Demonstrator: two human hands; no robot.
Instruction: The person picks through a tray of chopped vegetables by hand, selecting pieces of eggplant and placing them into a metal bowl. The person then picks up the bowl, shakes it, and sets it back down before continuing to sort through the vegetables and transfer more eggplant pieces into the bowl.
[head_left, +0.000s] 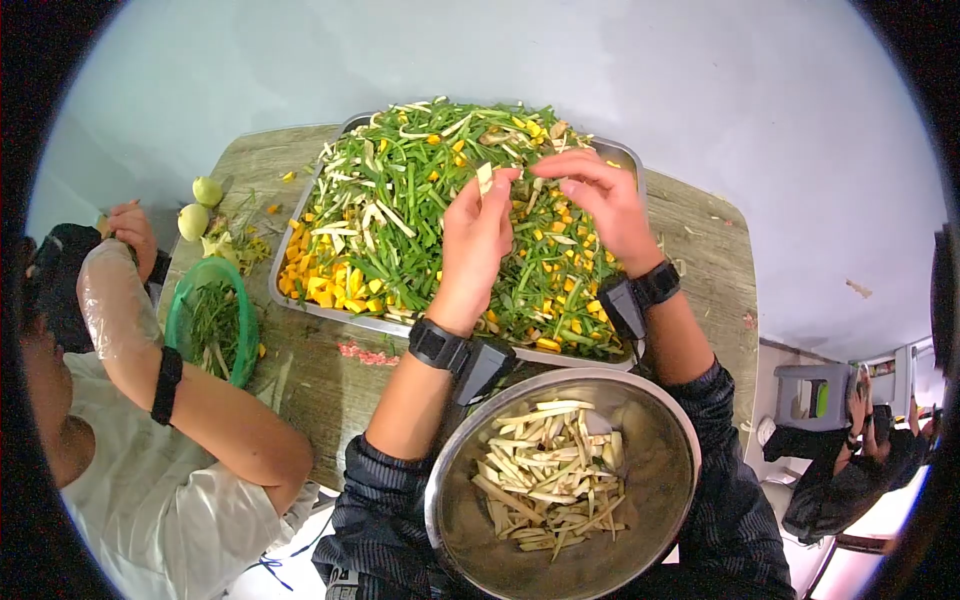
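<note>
My left hand [474,240] is closed, pinching a pale cut vegetable piece [485,179] between thumb and fingers. To its right, my right hand [608,205] has its fingers stretched toward the left fingertips, with nothing visible in them. Both hands are above a large metal tray [350,318] heaped with chopped green stalks [415,215], pale strips and orange-yellow cubes [340,288]. Close to my body, below my forearms, a steel bowl [655,460] holds many pale vegetable strips [550,470].
On the wooden table [300,385], a green basket [178,325] of greens stands left of the tray, near two pale round vegetables [193,222]. A co-worker [180,480] with a plastic-gloved hand sits at the left. Another person [865,480] and a grey stool [795,390] are at right.
</note>
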